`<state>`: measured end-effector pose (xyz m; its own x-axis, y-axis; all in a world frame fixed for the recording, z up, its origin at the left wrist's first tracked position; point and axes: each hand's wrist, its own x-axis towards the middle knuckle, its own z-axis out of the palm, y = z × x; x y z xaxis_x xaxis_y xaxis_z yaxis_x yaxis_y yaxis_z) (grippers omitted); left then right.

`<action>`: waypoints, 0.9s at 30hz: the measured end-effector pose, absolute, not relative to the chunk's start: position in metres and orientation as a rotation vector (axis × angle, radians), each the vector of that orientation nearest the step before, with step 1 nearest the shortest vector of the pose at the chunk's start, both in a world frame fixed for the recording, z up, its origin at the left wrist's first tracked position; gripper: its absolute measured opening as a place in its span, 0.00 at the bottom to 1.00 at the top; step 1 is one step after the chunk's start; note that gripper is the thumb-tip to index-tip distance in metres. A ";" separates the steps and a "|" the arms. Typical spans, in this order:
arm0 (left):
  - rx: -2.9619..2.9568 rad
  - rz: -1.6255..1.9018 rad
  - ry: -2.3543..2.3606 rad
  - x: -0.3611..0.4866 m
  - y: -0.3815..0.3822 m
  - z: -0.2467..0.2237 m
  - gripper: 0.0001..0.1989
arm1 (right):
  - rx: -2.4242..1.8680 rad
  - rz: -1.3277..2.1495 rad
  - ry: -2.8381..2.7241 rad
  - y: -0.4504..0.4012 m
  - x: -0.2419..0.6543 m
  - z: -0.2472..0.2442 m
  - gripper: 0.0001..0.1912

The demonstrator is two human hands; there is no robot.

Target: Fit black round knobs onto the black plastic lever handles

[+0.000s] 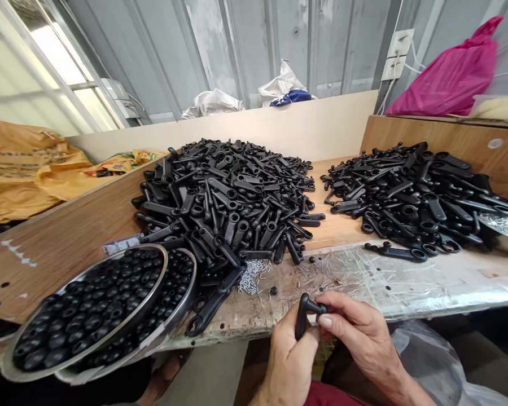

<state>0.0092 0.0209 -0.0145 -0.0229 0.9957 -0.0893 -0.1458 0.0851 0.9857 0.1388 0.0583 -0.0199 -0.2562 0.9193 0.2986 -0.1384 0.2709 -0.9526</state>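
Workbench with surroundings, places given relative to the large heap of black crank handles (228, 192). The bench top (338, 282), scuffed and scratched along its near strip, shows bare wood to the heap's right. Nearer the viewer than the heap and to its right, the two hands are together on one held handle (301, 321): the left hand (288, 355) is closed around its arm, while the fingertips of the right hand (362, 332) pinch its projecting end. Loose metal pins (251, 276) lie at the heap's near edge; a smaller heap (406, 192) lies to its right. Left and near, two overlapping basins (166, 262) hold black knobs (88, 310). Behind the heap stand a pale board (258, 124) and a grey ribbed wall (165, 45); yellow sacks (21, 169) lie to its left, and a pink bag (449, 73) sits far right, behind.
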 end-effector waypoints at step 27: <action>1.535 1.018 1.560 0.009 0.009 -0.015 0.10 | -0.671 1.623 -0.988 0.043 0.134 -0.028 0.10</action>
